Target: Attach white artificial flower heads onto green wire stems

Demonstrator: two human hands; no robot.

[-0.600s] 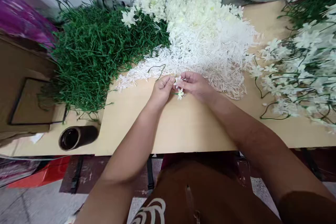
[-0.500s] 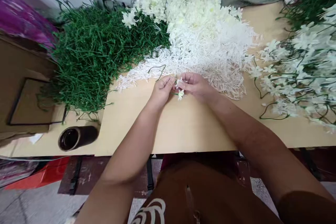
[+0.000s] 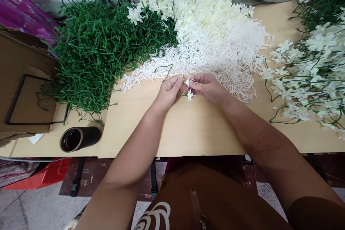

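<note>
My left hand (image 3: 170,89) pinches a green artificial flower stem (image 3: 165,67), whose curved tail rises past the fingers toward the white pile. My right hand (image 3: 205,85) is closed at a small white artificial flower (image 3: 188,82) on that stem, thumb and forefinger together at its petals. Just below, a second white blossom (image 3: 190,96) hangs from a short green branch between the hands. Fingertips partly hide where blossoms and stem meet. Directly behind the hands lies a heap of thin white stamens (image 3: 215,57).
Loose white petals (image 3: 199,3) are heaped at the back, with green stems (image 3: 99,54) piled to the left. Finished-looking white flowers on stems (image 3: 304,79) lie at right. A dark cup-like cylinder (image 3: 81,139) lies near the front edge, beside a cardboard box (image 3: 29,79).
The view has shifted slightly. Both hands stay close together, and the lower blossom has turned a little to the right; the grip looks much the same.
</note>
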